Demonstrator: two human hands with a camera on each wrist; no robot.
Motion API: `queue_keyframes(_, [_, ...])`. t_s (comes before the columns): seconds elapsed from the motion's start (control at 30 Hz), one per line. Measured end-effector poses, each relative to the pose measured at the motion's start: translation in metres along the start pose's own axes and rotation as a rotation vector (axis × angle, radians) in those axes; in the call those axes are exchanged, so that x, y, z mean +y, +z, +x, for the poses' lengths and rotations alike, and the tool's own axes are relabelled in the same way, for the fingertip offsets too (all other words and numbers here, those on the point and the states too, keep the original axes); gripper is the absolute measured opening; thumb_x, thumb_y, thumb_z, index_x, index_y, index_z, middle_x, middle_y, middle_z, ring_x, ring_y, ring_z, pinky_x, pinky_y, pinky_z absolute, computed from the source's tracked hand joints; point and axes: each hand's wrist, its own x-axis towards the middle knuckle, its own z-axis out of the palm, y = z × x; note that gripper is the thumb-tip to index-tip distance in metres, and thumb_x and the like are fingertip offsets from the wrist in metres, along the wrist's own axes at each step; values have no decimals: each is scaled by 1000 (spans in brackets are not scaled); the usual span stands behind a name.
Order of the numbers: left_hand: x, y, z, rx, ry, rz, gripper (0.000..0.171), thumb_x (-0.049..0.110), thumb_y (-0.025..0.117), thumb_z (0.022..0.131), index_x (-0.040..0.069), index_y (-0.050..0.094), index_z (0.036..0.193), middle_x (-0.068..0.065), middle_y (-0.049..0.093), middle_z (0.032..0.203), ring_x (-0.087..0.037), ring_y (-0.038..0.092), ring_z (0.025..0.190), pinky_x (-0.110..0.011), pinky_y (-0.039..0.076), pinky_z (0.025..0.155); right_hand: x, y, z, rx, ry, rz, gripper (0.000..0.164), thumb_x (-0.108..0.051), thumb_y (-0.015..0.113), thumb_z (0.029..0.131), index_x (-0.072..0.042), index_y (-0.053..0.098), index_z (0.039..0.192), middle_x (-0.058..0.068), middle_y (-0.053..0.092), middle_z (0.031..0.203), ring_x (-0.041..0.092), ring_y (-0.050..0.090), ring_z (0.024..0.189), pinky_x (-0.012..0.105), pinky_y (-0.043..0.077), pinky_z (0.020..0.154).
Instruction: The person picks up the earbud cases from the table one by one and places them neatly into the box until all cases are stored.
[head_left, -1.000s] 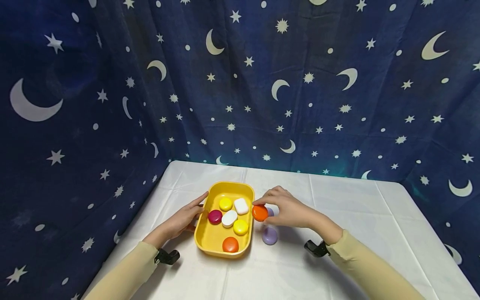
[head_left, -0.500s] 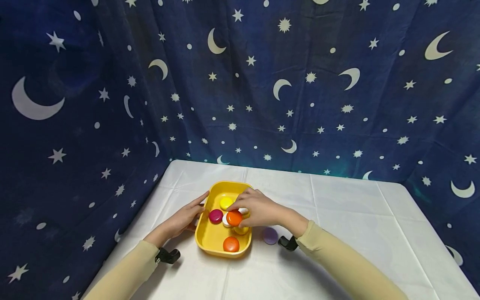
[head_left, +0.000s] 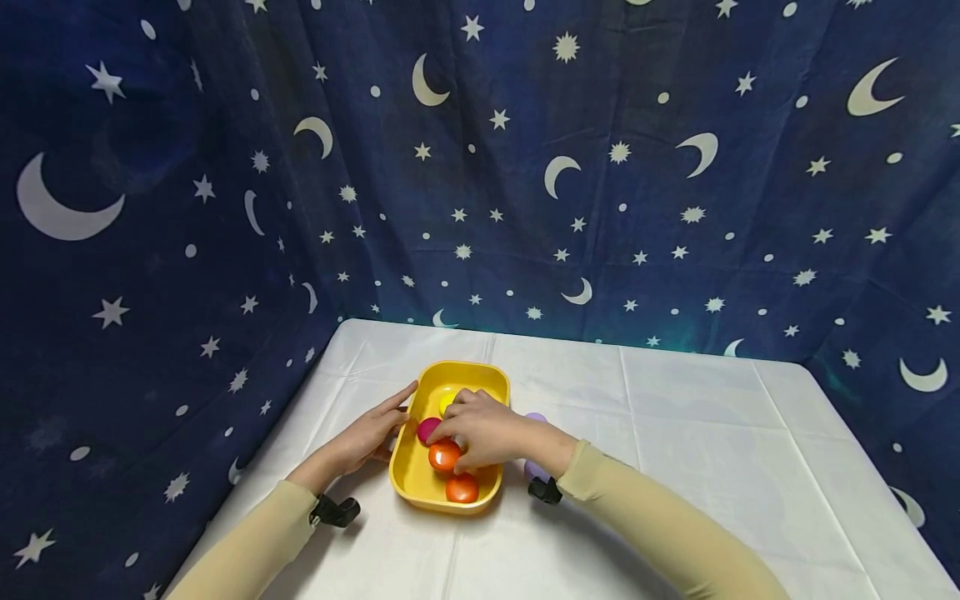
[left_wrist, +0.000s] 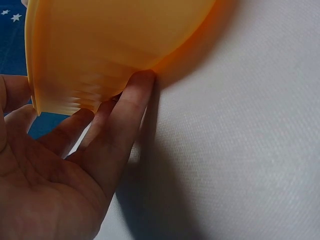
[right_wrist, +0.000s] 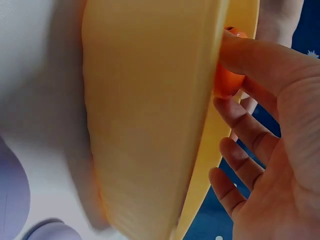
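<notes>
The yellow tray stands on the white table. My left hand rests its fingers against the tray's left outer wall. My right hand reaches over the right rim and pinches a glossy orange disc between thumb and fingers, inside the tray's outline. In the right wrist view the orange disc shows just past the rim. A second orange disc lies at the near end, a magenta disc to the left and a yellow disc farther back. My right hand hides the other pieces.
Two purple discs, a far one and a near one, lie on the table right of the tray, partly behind my right wrist. A dark blue curtain with moons and stars hangs behind the table and along its left side.
My right hand has carried the orange disc leftward from beside the tray to over it, then a little nearer and farther left. My left hand stays at the tray's wall.
</notes>
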Motion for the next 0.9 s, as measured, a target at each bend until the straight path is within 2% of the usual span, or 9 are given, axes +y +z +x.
queue_keyframes(0.13, [-1,0,0,3,-2,0,63,24,45,107,35,22,164,-26,46,150,-32,67,111,-49,60,82,-1,3,2,-2,-5,-26,50,-43,84,81,-40,70,130,-13,62,119,13,42,115,33,39,96])
queue_keyframes(0.37, [0,0,1,22,-11,12,62,25,46,106,35,24,164,-25,44,150,-31,66,111,-48,60,81,4,-2,-3,22,50,1,51,-40,85,81,-37,71,130,-10,64,121,16,43,116,36,40,99])
queue_keyframes(0.57, [1,-1,2,45,-15,39,62,25,47,106,37,26,163,-24,39,154,-29,64,106,-45,61,78,12,-7,-11,62,27,-2,53,-39,84,82,-34,70,132,-11,64,121,15,43,114,34,39,99])
queue_keyframes(0.7, [-1,-1,3,43,-12,41,62,26,47,106,37,26,163,-24,40,154,-30,64,107,-45,61,78,13,-11,-19,81,32,16,52,-39,83,83,-33,69,133,-11,64,121,16,44,116,37,39,101])
queue_keyframes(0.9, [-3,-1,4,41,-7,29,62,26,47,106,37,26,163,-24,41,153,-30,65,108,-46,61,78,17,-18,-40,123,92,99,53,-36,81,86,-33,67,137,-10,62,130,19,44,126,46,38,109])
